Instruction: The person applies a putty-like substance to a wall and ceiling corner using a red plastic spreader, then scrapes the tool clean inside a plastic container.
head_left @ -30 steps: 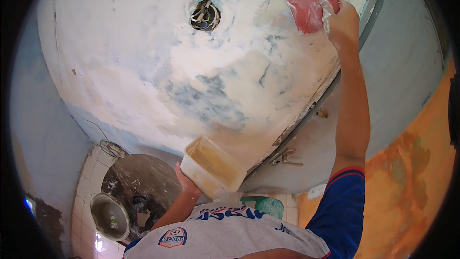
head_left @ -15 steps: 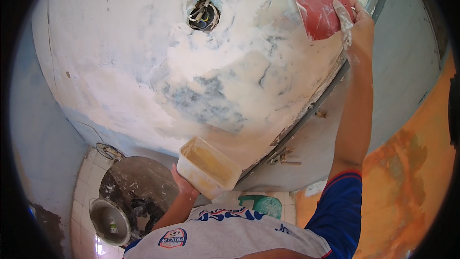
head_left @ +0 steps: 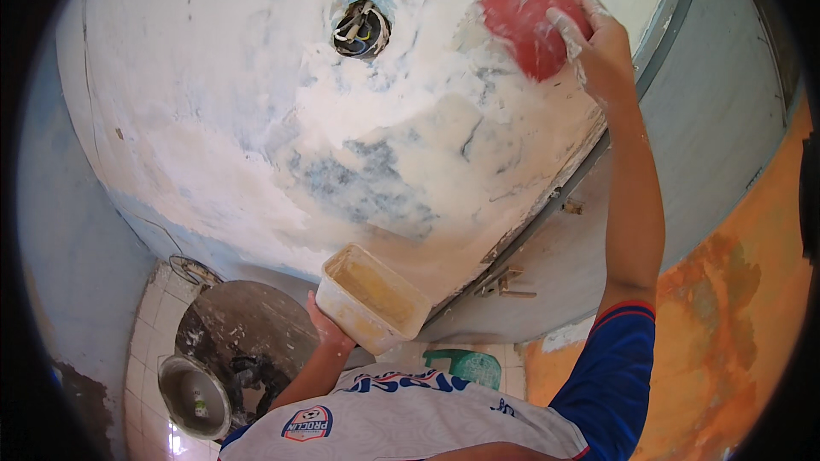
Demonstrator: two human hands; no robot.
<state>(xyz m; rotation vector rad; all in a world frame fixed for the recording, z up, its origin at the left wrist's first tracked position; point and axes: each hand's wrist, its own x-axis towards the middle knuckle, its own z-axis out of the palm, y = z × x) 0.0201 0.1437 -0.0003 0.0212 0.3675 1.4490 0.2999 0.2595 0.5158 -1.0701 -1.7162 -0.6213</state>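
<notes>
My right hand (head_left: 602, 51), smeared with white paste, grips a flat red putty spreader (head_left: 534, 26) at the upper right. The spreader lies against the patchy white wall (head_left: 248, 77), its thumb-side face marked with white filler. Low in the middle, my left hand (head_left: 328, 323) supports a rectangular cream plastic tub (head_left: 376, 297) from its left side. Yellowish-white residue coats the tub's inside. Most of the left fingers are hidden behind the tub. Left of the spreader, a round hole (head_left: 362, 28) in the wall shows wires. Grey-blue patches (head_left: 367, 179) mark the wall between spreader and tub.
A grey frame edge (head_left: 589, 149) borders the wall on the right, with a small latch (head_left: 510, 283) beyond it. Below left stand a dark round tabletop (head_left: 243, 312) and a bucket (head_left: 195, 397). A green stool (head_left: 465, 365) is on the tiled floor. An orange wall (head_left: 709, 324) rises at right.
My right hand has moved the red spreader leftward and slightly down across the wall, turning it. The left hand and tub have stayed almost still.
</notes>
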